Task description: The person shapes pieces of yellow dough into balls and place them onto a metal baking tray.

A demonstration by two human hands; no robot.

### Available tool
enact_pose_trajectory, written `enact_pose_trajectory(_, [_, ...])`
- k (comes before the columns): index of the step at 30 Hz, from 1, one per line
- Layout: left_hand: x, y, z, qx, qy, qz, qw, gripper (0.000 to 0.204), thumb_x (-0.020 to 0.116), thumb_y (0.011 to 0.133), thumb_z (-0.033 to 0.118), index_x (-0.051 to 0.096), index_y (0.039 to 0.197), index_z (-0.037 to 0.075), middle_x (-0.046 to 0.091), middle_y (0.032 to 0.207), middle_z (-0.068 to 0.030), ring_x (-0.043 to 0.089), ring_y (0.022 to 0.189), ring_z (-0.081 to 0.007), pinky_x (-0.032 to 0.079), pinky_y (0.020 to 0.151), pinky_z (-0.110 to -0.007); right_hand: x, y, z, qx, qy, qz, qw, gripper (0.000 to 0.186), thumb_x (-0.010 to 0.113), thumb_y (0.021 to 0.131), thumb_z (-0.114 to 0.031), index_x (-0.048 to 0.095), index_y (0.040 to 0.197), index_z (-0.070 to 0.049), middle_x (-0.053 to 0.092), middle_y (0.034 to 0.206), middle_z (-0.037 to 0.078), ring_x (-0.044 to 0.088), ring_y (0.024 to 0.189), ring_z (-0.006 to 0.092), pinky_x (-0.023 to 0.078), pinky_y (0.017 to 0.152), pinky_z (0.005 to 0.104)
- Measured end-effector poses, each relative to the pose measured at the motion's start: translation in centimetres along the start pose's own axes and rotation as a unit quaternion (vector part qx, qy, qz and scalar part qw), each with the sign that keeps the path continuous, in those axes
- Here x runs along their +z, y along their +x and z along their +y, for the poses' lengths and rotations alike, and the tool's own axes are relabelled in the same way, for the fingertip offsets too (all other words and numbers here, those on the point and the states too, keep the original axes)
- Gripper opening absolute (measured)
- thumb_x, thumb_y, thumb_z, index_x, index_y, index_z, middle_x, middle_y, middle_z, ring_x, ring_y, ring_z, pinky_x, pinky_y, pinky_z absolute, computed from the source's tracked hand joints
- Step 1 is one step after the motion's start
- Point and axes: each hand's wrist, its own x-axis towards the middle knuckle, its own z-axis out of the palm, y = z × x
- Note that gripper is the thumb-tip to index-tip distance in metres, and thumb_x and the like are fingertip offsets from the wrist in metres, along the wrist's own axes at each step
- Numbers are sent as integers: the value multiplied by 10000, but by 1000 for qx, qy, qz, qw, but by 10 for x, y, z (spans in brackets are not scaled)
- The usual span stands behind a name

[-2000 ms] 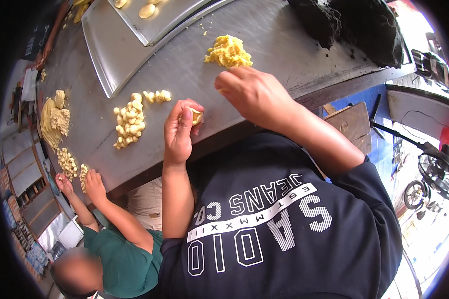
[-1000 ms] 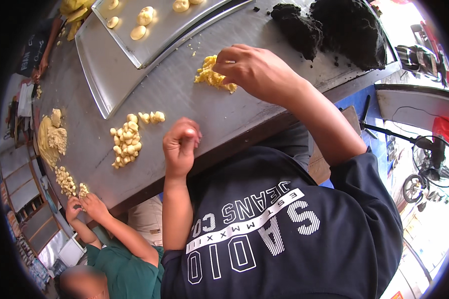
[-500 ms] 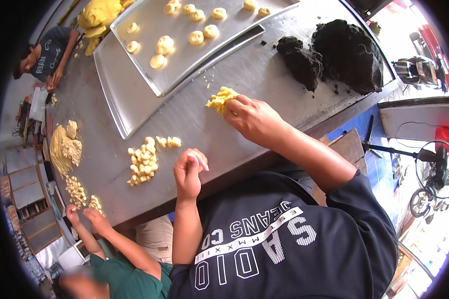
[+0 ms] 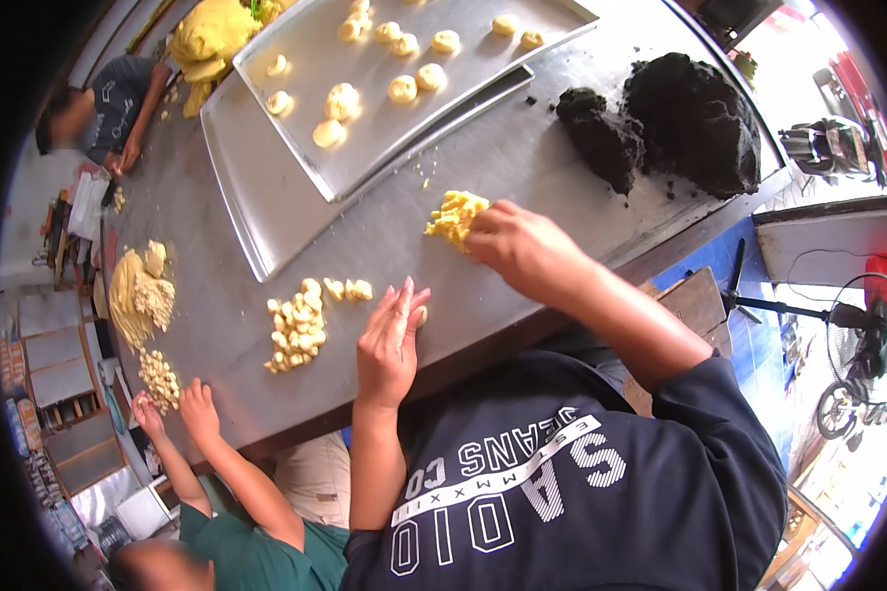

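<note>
On the metal table, my right hand (image 4: 524, 248) is closed on a crumbly lump of yellow dough (image 4: 453, 217), its fingertips gripping the near side. My left hand (image 4: 389, 350) hovers by the table's near edge, its fingers stretched out. A small pale bit shows beside its fingers; I cannot make out whether this is dough. Just left of that hand lies a cluster of small pale dough balls (image 4: 298, 330), with a short row of dough pieces (image 4: 349, 290) next to it.
Dough balls sit spaced on a metal tray (image 4: 296, 103), which overlaps a second tray (image 4: 246, 212). A big black mass (image 4: 695, 123) lies at the far right. Two co-workers stand at the left, near more dough (image 4: 138, 295). A yellow dough heap (image 4: 212, 39) is at the back left.
My left hand has opened from a curled shape to stretched fingers. My right hand stays on the dough lump. The view has shifted slightly.
</note>
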Motion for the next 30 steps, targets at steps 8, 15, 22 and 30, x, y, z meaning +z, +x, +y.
enact_pose_trajectory(8, [-21, -5, -12, -145, -266, -93, 949, 708, 859, 996, -5, 634, 1659, 106, 856, 1346, -87, 734, 1003, -144, 675, 893, -318, -31, -12, -11, -11, 26, -86, 996, 254, 730, 929, -95, 802, 1170, -62, 772, 1238, 87, 734, 1192, 316, 638, 985, 441])
enact_pose_trajectory(15, [-5, -16, -24, -194, -299, -65, 932, 600, 842, 1008, -28, 711, 1584, 77, 884, 1174, -90, 726, 906, -89, 639, 897, -273, 31, 14, -31, -3, -161, 45, 986, 247, 712, 945, -138, 772, 1157, -29, 724, 1084, 102, 757, 1059, 269, 675, 865, 418])
enact_pose_trajectory(22, [-1, -24, -6, -116, -173, -10, 978, 529, 823, 1009, -36, 729, 1529, -4, 890, 1144, -115, 798, 1019, -186, 624, 1016, -356, -7, 0, -20, -50, 40, -22, 998, 81, 741, 964, -122, 797, 971, -65, 776, 1167, 99, 747, 1174, 314, 640, 963, 444])
enact_pose_trajectory(30, [19, -20, 23, -91, -30, 21, 995, 575, 825, 1052, 65, 644, 1587, -43, 774, 1497, -200, 772, 1341, -363, 581, 1174, -431, 11, -19, -33, 62, 50, 74, 994, 200, 791, 909, -195, 859, 1094, -161, 724, 1345, 49, 692, 1214, 300, 624, 1038, 424])
